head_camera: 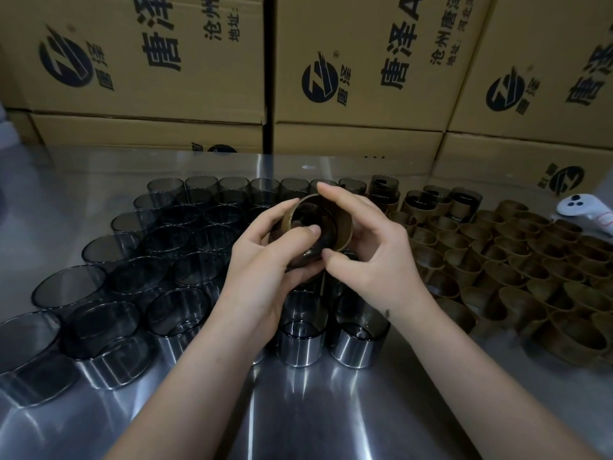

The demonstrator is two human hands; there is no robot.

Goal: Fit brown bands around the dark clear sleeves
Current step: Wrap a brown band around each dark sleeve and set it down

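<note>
Dark clear sleeve point(311, 224) is held tilted above the table point(298, 410), over the rows of bare sleeves point(109, 323). It is gripped by the left hand point(262, 270), fingers curled, thumb pressed at its rim. Brown band point(345, 234) sits around it, pinched between index finger and thumb of the right hand point(371, 257). Loose bands point(517, 280) are massed at right.

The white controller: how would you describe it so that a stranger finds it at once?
Look at the steel table, at its far right edge. Behind the field of brown bands lies the white controller. It is the only white thing there, with dark buttons on its rounded head.
</note>
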